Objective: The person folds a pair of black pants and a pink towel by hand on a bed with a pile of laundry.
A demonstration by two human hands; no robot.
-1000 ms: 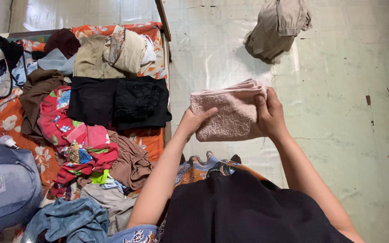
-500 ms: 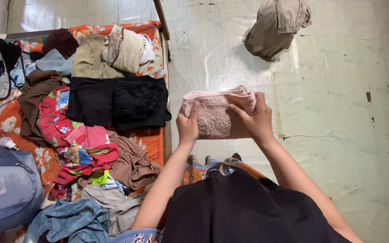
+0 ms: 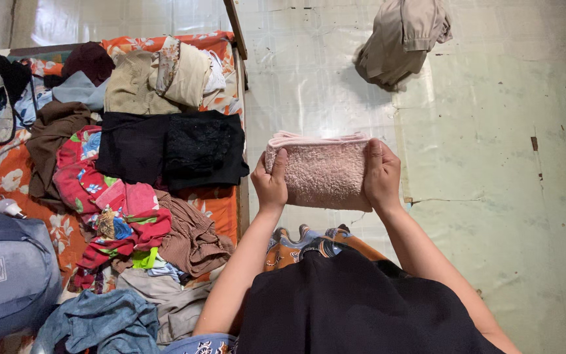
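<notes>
Both hands are clamped on one folded fluffy pink towel [image 3: 322, 174], held up over the pale floor [image 3: 492, 164]: left hand [image 3: 270, 183] grips its left edge, right hand [image 3: 382, 176] its right. Looks like squaring off the fold; next it needs a flat spot. Beside it, a black folded pair [image 3: 171, 147] tops the messy clothes heap [image 3: 119, 216], probably a bed. Farther off, one beige garment [image 3: 401, 39].

One head-worn camera looks steeply down, close over the person's arms, bed [image 3: 8, 170] and floor [image 3: 492, 164].
</notes>
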